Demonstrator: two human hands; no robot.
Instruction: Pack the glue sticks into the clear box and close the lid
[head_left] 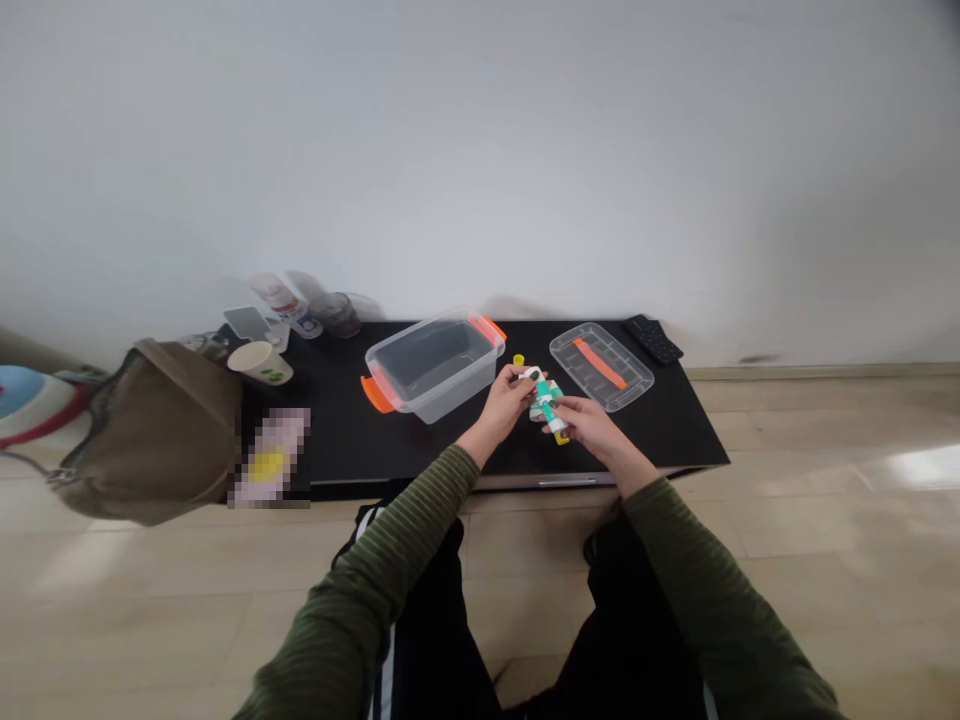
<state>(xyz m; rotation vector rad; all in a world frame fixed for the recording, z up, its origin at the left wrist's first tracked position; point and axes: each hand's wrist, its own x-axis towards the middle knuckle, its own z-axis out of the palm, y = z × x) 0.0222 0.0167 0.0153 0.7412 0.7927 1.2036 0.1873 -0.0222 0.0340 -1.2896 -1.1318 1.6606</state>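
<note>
My left hand (512, 400) pinches the upper end of a small white-and-green tube (547, 395) that looks like a glue stick. Around its lower end, the fingers of my right hand (592, 428) are closed. The tube is tilted, held just above the black tabletop. Behind and below it lie more green-and-white items, partly hidden by my hands, with a yellow end (561, 438) showing. A small yellow cap-like piece (519, 360) is just beyond my left hand. Left of my hands stands a clear plastic box (457, 385) without its lid, its orange latches folded out.
The clear lid (637, 385) with an orange handle lies right of my hands, beside a black remote-like object (654, 340). At the left are a paper cup (259, 362), a spray can (287, 305), a glass (336, 315), a phone-like object (247, 323) and a brown bag (157, 430).
</note>
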